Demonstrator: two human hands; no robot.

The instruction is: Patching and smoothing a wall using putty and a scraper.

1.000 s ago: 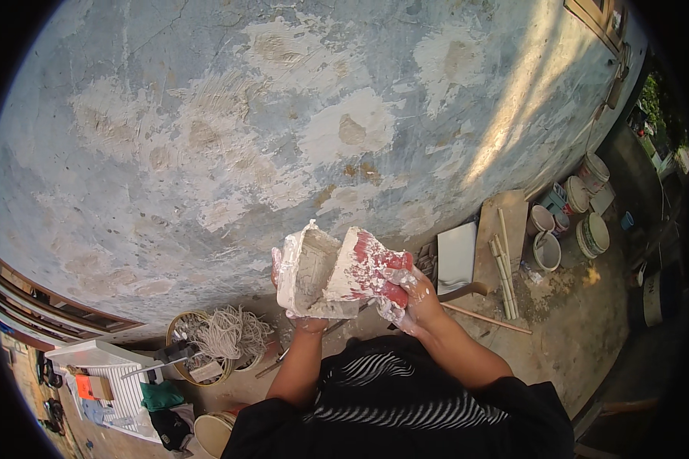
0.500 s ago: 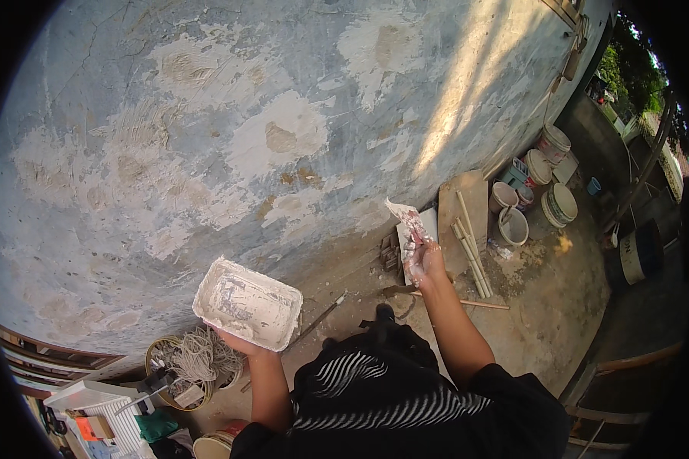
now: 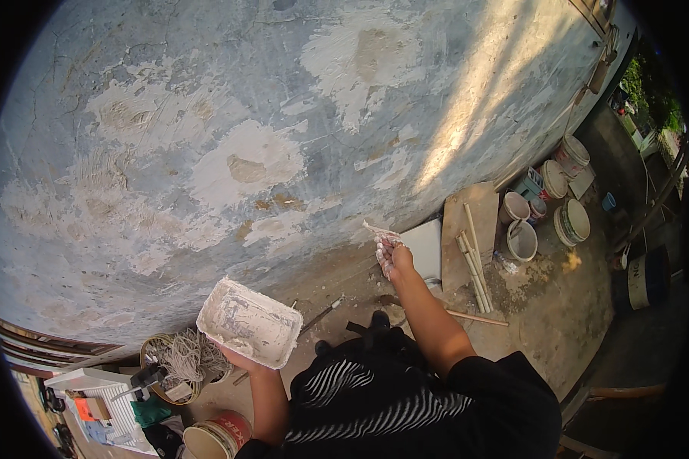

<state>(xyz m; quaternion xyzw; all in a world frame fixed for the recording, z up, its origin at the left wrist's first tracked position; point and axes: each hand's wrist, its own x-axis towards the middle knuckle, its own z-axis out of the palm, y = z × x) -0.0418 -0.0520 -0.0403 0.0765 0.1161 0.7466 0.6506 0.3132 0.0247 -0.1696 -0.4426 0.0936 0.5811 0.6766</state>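
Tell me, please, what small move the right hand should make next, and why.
Probably bring the spreader in the right hand to the blue wall: it looks smeared with white, and the wall's pale patches look rough, while the left hand supports the tub.

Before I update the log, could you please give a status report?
Left grip holding smeared tray; right grip closed on smeared scraper, partly hidden; patched wall ahead.

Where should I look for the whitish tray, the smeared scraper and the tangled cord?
Tray [image 3: 295,335]: head view, right-hand wall.
Scraper [image 3: 383,232]: head view, smeared blade.
Tangled cord [image 3: 188,356]: head view, middle of the bundle.
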